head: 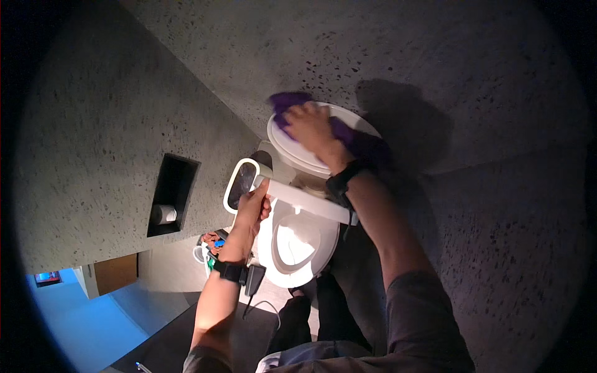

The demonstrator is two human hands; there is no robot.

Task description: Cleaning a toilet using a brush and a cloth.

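My right hand [310,126] presses a purple cloth [364,144] onto the white lid of the toilet tank [298,147]. The fingers are blurred, and parts of the cloth stick out past both sides of the lid. Lower down, my left hand [253,207] grips the left end of the raised toilet seat and lid [308,200], which I see nearly edge-on. Below it lies the open toilet bowl [295,240], brightly lit inside. My right forearm passes over the far right end of the raised lid.
A white-rimmed bin [227,189] with a dark liner stands left of the toilet. Farther left, a wall niche [179,182] holds a toilet paper roll [166,214]. A container of mixed items [212,247] sits on the floor by my left forearm. Speckled grey walls [466,60] enclose the toilet.
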